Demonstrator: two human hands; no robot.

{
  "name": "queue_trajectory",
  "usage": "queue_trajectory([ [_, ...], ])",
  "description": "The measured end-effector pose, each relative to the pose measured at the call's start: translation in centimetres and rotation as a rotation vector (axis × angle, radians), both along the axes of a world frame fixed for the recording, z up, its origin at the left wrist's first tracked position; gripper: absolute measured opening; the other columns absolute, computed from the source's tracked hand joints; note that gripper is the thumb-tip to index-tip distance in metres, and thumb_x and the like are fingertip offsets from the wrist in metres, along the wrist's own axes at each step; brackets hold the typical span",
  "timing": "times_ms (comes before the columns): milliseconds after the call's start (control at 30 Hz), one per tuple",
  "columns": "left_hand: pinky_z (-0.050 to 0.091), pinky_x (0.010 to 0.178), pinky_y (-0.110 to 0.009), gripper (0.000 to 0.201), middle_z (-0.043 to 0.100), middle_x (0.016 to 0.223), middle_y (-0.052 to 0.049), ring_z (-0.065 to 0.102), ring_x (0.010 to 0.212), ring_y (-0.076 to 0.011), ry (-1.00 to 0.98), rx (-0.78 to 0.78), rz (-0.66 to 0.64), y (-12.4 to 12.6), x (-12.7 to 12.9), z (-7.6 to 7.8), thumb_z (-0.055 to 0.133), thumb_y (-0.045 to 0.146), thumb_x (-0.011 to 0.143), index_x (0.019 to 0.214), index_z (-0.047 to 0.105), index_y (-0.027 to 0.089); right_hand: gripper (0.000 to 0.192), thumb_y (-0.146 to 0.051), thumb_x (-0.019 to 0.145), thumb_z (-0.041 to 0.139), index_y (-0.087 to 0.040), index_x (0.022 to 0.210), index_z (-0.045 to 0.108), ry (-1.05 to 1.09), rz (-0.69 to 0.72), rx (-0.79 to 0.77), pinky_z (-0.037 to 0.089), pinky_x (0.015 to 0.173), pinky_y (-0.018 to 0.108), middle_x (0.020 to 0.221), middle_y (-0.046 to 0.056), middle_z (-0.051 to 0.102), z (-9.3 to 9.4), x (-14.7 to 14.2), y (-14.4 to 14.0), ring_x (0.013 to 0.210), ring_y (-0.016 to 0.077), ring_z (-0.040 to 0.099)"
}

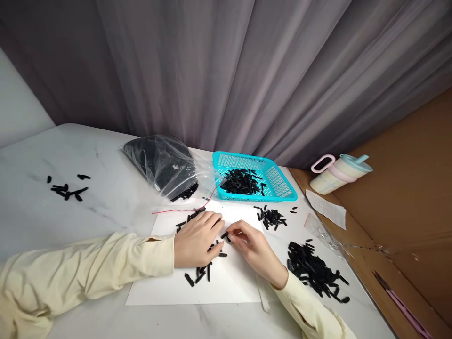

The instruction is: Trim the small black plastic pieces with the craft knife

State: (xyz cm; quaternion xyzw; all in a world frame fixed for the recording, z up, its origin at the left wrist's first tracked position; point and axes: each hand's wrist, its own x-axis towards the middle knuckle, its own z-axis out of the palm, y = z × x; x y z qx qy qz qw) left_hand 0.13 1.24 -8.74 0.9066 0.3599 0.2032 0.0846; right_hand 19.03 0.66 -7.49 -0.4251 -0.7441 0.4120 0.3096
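Note:
My left hand (pixel 196 238) lies palm down on a white sheet of paper (pixel 226 282), covering several small black plastic pieces (pixel 201 274) scattered there. My right hand (pixel 252 245) sits just to its right, fingertips pinched on one small black piece (pixel 226 235) between the two hands. Both arms wear cream sleeves. Whether the left hand grips anything under its palm is hidden.
A teal basket (pixel 282 181) holds more black pieces behind the paper. A clear bag (pixel 162 162) of black pieces lies at its left. Piles of pieces lie at right (pixel 316 273), near the basket (pixel 271 217) and far left (pixel 67 189). A pastel cup (pixel 339 174) lies on brown cardboard (pixel 406 212).

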Motion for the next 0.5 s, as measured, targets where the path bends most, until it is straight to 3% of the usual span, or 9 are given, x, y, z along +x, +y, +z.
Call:
queue_trajectory([
  [100, 0.042, 0.082, -0.04, 0.03, 0.058, 0.104, -0.013, 0.051, 0.094, -0.0263, -0.031, 0.017, -0.032, 0.0, 0.1, 0.3, 0.05, 0.032, 0.084, 0.105, 0.055, 0.01, 0.01, -0.029, 0.088, 0.051, -0.02, 0.089, 0.053, 0.138, -0.021, -0.13, 0.046, 0.067, 0.028, 0.078, 0.001, 0.052, -0.1, 0.3, -0.7, 0.069, 0.0147, 0.053],
  [233, 0.037, 0.083, -0.039, 0.025, 0.061, 0.092, -0.008, 0.053, 0.087, -0.0223, -0.075, 0.128, -0.115, 0.0, 0.3, 0.3, 0.044, 0.033, 0.091, 0.097, 0.055, 0.012, 0.019, -0.038, 0.085, 0.057, -0.02, 0.09, 0.053, 0.295, -0.057, -0.262, 0.048, 0.069, 0.028, 0.08, 0.001, 0.052, 0.1, 0.3, -1.1, 0.072, 0.0142, 0.055],
  [500, 0.032, 0.082, -0.036, 0.024, 0.063, 0.08, -0.004, 0.055, 0.082, -0.0183, -0.143, 0.164, -0.132, -0.1, 0.5, 0.2, 0.035, 0.026, 0.096, 0.086, 0.054, 0.013, 0.029, -0.034, 0.073, 0.074, -0.02, 0.09, 0.056, 0.529, -0.102, -0.418, 0.047, 0.073, 0.025, 0.081, 0.0, 0.053, -0.4, -0.2, -1.7, 0.077, 0.0124, 0.053],
])
